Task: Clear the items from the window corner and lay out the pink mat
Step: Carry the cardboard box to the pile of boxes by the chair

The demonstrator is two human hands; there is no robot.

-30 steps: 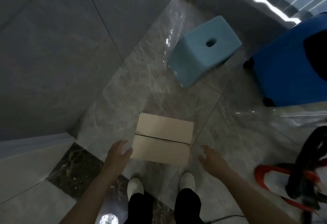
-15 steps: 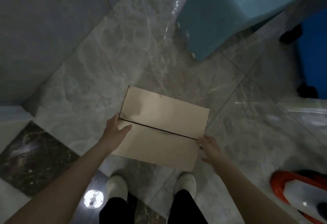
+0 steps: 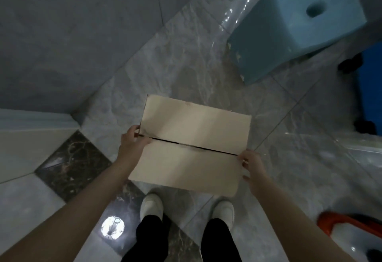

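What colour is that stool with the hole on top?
Light blue stool, clearest in the head view.

The cardboard box (image 3: 192, 146) is a plain pale tan, split across its top by one thin dark seam between the flaps. The floor (image 3: 186, 63) under it is grey marble, veined in lighter grey and glossy with white glints; toward its left edge a dark brown tile (image 3: 72, 164) with pale veining sits among cream and light grey tiles (a round white light reflection shows lower down). The wall (image 3: 72, 23) is flat matte grey with thin dark joint lines. The foam stool (image 3: 295, 23) near the floor's far right corner is light blue, chipped whitish along its lower edge. Beside it stands a deep blue object (image 3: 372, 88) with black wheels. At the near right edge an orange-red rim (image 3: 339, 220) borders something white. The shoes (image 3: 152, 207) are white, the trousers (image 3: 148, 239) black.
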